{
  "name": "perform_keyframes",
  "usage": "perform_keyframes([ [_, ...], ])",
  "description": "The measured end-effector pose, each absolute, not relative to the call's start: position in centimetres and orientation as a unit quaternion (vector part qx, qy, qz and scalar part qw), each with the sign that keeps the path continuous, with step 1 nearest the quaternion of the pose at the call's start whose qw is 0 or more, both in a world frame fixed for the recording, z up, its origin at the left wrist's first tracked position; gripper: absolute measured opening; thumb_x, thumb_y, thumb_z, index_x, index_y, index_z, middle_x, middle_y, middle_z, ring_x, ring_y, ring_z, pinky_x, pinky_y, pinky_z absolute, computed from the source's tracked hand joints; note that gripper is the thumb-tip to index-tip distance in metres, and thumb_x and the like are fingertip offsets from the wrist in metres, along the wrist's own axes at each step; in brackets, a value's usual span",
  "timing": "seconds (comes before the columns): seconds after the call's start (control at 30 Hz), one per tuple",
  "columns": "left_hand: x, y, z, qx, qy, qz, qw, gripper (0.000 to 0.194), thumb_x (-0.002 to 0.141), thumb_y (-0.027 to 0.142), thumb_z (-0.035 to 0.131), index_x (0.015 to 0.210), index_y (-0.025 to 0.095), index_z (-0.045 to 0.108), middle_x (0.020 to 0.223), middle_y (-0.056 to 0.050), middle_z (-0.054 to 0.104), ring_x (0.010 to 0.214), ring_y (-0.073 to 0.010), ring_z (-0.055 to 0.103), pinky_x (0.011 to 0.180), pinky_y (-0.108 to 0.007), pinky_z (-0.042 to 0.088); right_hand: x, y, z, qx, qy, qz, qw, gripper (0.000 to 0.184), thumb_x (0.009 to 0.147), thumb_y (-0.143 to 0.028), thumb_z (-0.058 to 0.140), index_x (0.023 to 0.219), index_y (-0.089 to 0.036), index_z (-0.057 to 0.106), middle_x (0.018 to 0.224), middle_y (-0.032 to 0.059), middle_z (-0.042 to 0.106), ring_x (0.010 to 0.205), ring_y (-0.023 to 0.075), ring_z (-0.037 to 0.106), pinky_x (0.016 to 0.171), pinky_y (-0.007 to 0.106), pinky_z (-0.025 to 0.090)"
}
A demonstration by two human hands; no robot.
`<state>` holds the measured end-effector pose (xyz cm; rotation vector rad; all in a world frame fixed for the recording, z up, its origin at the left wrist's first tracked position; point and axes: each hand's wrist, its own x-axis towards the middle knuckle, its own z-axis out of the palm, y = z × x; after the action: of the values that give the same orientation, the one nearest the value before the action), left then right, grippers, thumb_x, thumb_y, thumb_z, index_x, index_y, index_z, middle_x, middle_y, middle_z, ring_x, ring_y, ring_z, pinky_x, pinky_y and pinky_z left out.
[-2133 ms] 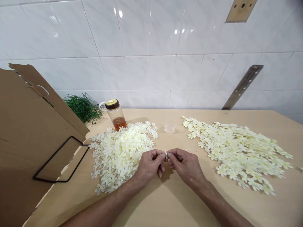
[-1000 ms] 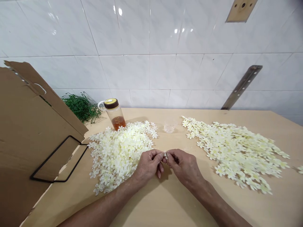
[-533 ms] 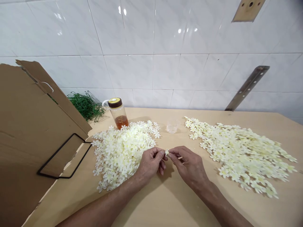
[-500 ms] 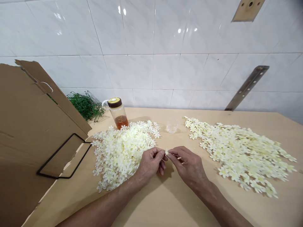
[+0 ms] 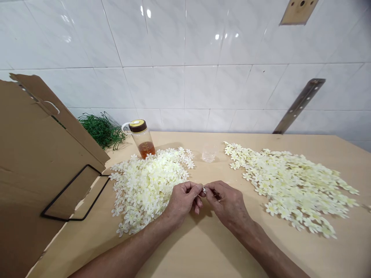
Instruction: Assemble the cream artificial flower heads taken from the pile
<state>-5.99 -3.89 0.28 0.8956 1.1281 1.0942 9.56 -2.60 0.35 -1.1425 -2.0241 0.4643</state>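
My left hand [image 5: 185, 199] and my right hand [image 5: 227, 200] meet at the middle of the table, fingertips close together. Between them they pinch a small pale artificial flower [image 5: 204, 190], mostly covered by the fingers. Left of my left hand lies a thick heap of cream-white artificial flowers [image 5: 150, 181], partly behind the wrist. A second, flatter spread of pale yellow flowers [image 5: 290, 185] lies to the right of my right hand. Just beyond the hands stands a small clear plastic cup [image 5: 209, 154].
Behind the heap stands a bottle of amber liquid [image 5: 146, 144] with a brown and yellow lid. Green artificial stems [image 5: 101, 129] lie at the back left. A cardboard box [image 5: 37, 154] and a black wire frame [image 5: 75, 193] take up the left side. A tiled wall [image 5: 199, 85] closes the back.
The fingers have closed further over the small flower, so less of it shows. My right hand has turned slightly inward. The whole view has shifted a little.
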Motion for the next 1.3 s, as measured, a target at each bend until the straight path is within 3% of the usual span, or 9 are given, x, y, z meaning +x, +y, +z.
perform_keyframes([
  [0.6,-6.0,-4.0,-1.0,0.473,0.528,0.476,0.52,0.027,0.082,0.036,0.061,0.077,0.011,0.066,0.048,0.001,0.058,0.034,-0.0083,0.051,0.036,-0.018,0.045,9.3,-2.7,0.1,-0.458,-0.788,0.144,0.385,0.017,0.088,-0.018,0.05,0.081,-0.019,0.066,0.076,0.0029,0.069,0.066,0.0142,0.063,0.064,0.024,0.047],
  [0.9,-5.9,-3.8,-0.9,0.452,0.495,0.47,0.574,0.03,0.081,0.041,0.063,0.08,0.011,0.063,0.051,0.0,0.06,0.036,-0.0094,0.052,0.037,-0.02,0.046,9.4,-2.7,0.3,-0.493,-0.758,0.166,0.393,0.014,0.084,-0.018,0.055,0.076,-0.019,0.067,0.071,0.0015,0.067,0.06,0.014,0.06,0.059,0.024,0.045],
  [1.17,-6.1,-3.5,-1.0,0.445,0.492,0.49,0.566,0.036,0.078,0.048,0.066,0.076,0.013,0.058,0.049,0.002,0.057,0.035,-0.009,0.05,0.035,-0.019,0.043,9.6,-2.5,0.3,-0.441,-0.806,0.201,0.339,0.021,0.093,-0.021,0.048,0.095,-0.022,0.069,0.089,0.0041,0.069,0.077,0.0158,0.065,0.068,0.026,0.049],
  [1.3,-6.2,-3.4,-1.0,0.427,0.491,0.493,0.578,0.033,0.079,0.046,0.064,0.074,0.014,0.058,0.049,0.001,0.057,0.035,-0.0088,0.049,0.035,-0.019,0.043,10.6,-0.5,3.3,-0.473,-0.814,0.134,0.309,0.025,0.095,-0.032,0.048,0.107,-0.019,0.066,0.1,0.0074,0.07,0.068,0.0154,0.066,0.067,0.028,0.051],
])
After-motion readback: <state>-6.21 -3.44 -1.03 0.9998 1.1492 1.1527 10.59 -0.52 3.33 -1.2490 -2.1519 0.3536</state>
